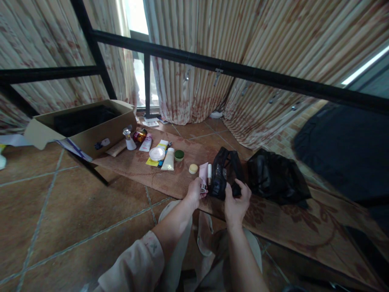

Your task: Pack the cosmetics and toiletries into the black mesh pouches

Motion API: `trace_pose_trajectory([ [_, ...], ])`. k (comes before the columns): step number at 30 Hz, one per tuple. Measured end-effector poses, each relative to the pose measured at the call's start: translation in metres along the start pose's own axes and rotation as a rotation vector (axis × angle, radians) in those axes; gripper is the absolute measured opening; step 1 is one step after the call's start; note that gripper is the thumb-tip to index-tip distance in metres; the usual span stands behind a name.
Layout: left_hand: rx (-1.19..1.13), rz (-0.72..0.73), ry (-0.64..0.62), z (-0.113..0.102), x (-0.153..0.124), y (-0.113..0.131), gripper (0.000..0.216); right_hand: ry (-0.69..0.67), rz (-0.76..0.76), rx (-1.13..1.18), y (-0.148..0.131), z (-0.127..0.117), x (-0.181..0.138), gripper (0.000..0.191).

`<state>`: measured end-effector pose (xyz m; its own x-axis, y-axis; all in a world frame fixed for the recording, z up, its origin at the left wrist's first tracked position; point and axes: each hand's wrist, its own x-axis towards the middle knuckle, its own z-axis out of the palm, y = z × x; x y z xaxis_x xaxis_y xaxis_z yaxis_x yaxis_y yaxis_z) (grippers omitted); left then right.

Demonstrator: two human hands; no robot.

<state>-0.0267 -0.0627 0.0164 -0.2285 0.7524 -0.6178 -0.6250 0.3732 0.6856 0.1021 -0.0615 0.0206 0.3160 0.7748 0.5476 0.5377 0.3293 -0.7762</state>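
My left hand is closed on the cap end of a pink tube that lies on the patterned mat. A slim white and pink stick lies right beside the tube. My right hand grips the near edge of a small black pouch that stands open on the mat. Just left of the tube sits a small yellow jar.
Further left on the mat lie several cosmetics: a white jar, a cream tube, a green lid, a pump bottle. A cardboard box stands behind. A black bag lies right of the pouch. Curtains hang at the back.
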Motion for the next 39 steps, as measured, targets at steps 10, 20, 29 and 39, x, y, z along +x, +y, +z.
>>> trace_pose_trajectory([
  [10, 0.088, 0.033, -0.026, 0.0007, 0.002, -0.001, 0.025, 0.004, -0.006, -0.007, 0.0006, 0.0007, -0.0006, 0.037],
  [20, 0.112, 0.048, -0.037, -0.0003, 0.0062, -0.0042, 0.024, 0.007, -0.028, -0.017, 0.0006, 0.0004, -0.0007, 0.037],
  [29, 0.115, 0.052, -0.037, -0.0005, 0.0057, -0.0032, 0.025, 0.005, -0.021, -0.003, -0.0024, 0.0002, -0.0004, 0.036],
  [39, 0.149, 0.071, -0.013, -0.0016, 0.0022, -0.002, 0.021, 0.009, -0.013, 0.004, -0.0023, 0.0003, -0.0011, 0.035],
])
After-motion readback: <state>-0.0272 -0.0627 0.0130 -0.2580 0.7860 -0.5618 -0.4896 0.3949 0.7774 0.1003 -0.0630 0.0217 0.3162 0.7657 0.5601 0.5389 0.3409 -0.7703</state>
